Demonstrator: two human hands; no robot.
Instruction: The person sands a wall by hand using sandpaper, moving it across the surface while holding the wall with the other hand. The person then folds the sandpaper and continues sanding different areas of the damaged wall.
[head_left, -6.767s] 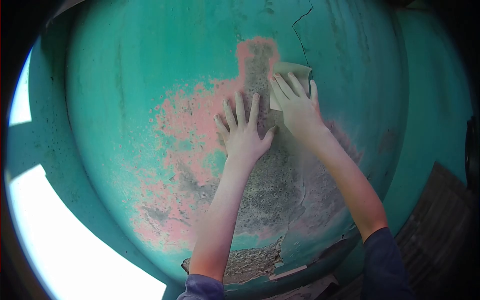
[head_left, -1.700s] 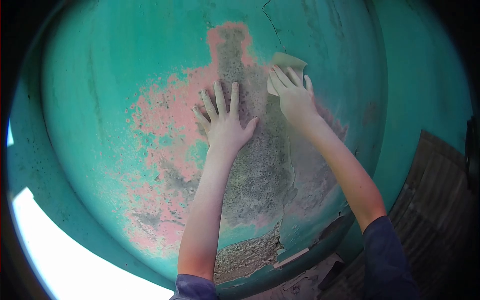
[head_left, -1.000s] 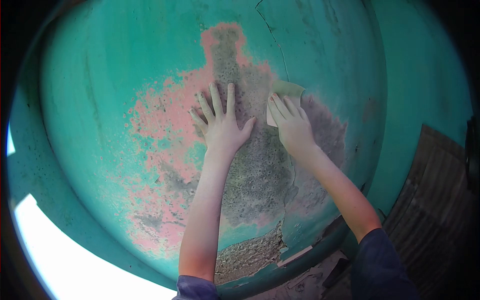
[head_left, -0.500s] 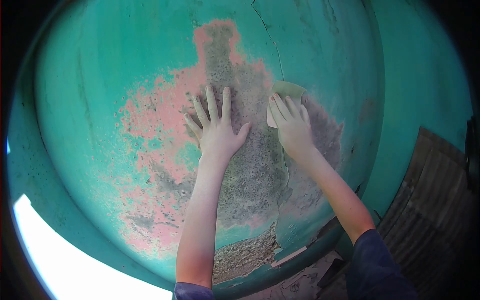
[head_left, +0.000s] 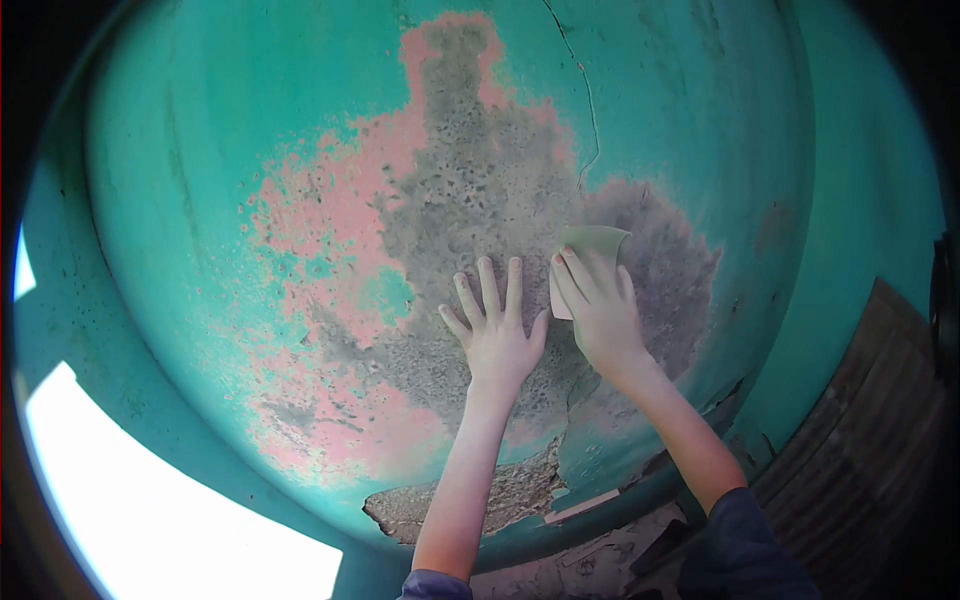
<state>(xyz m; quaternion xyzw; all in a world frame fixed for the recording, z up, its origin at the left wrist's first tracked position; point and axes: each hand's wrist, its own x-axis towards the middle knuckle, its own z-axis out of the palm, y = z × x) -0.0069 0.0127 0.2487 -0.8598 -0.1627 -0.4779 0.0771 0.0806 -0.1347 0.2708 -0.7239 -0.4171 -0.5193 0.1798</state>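
Observation:
A folded sheet of sandpaper (head_left: 600, 239), greenish on one face and pale at its lower left edge, lies against the wall under my right hand (head_left: 608, 325). The fingers of that hand press the sheet flat onto a grey, worn patch (head_left: 655, 235). Just to the left, my left hand (head_left: 500, 350) rests with spread fingers on the same grey surface, holding nothing. Both hands look dusted with pale powder. Around the patch, the teal-painted wall (head_left: 690, 100) shows a pink layer (head_left: 340, 195) where the paint has worn off.
A thin crack (head_left: 588, 95) runs down the wall from the top. Low on it, rough plaster (head_left: 510, 490) is exposed. Corrugated sheets (head_left: 850, 430) lean at the lower right. A bright opening (head_left: 170, 500) is at the lower left, and debris (head_left: 560, 578) lies below.
My left hand has slid down and to the right, closer to my right hand. My right hand has moved lower on the wall with the sandpaper. The view has shifted slightly.

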